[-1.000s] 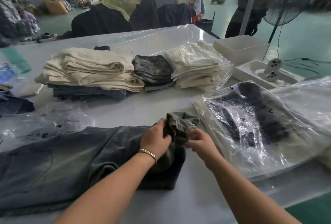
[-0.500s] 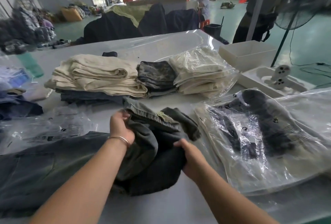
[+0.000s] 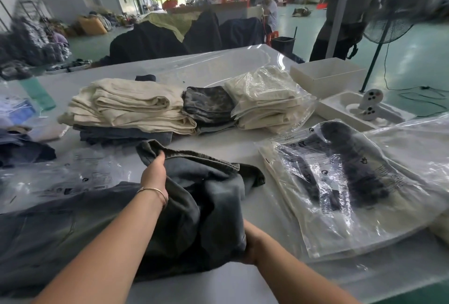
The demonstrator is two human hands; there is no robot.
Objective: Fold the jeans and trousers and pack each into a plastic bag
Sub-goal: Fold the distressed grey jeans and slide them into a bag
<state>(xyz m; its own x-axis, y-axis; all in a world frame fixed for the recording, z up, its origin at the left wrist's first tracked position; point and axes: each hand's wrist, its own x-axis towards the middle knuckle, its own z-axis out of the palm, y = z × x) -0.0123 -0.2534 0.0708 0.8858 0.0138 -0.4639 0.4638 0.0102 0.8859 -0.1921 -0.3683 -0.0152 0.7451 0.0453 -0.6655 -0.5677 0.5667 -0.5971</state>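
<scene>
- In the last second the dark jeans [image 3: 194, 206] have opened from a small bunched end into a wide fold, the left hand [image 3: 155, 174] travelling up and away with the waistband while the right hand [image 3: 251, 243] dropped toward the person.
- The left hand grips the elastic waistband edge, thumb over the cloth; a thin bracelet [image 3: 153, 190] sits at that wrist.
- The right hand holds the near lower edge of the fold, its fingers tucked under the fabric and largely hidden, so the exact grip is hard to make out, though it appears to be clutching the cloth.
- The rest of the jeans trails off to the left of both hands, flat on the white table [image 3: 218, 289].
- To the right of the right hand lies a clear plastic bag [image 3: 340, 206] already holding a dark garment; an empty bag [image 3: 60, 177] lies left of the left hand.
- Beyond the left hand stand 3 piles: cream folded trousers [image 3: 128, 106], a mottled dark pair [image 3: 206, 106] and a bagged cream pair [image 3: 264, 99].
- Judged step: folding, mid-way, with bagging not yet begun.
- The next move likely calls for laying this fold flat and square, then smoothing it before any bag is reached for.
</scene>
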